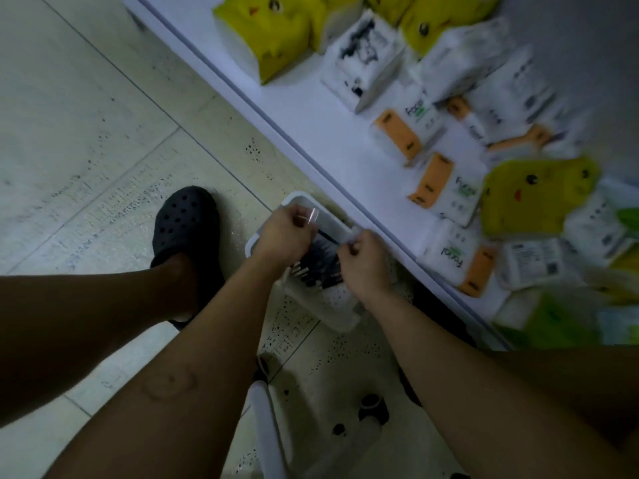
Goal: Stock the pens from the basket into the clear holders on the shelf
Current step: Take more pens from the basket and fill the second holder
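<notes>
Pens (320, 267) lie in the basket (300, 198), beside the shelf (345, 143). Above the basket my left hand (285, 236) pinches a small shiny piece (313, 216); my right hand (363, 261) curls, on what I cannot tell. Gathering step, I judge. Next, lift pens to the holders, which are out of view.

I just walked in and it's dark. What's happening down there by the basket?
A person is bending over a white basket on the floor beside the shelf. Both hands reach over it, just above a bunch of dark pens. The left hand pinches a small clear piece and the right hand pinches a pale bit; the blur hides what they are. The shelf holds tissue packs, and no clear holders show.
</notes>
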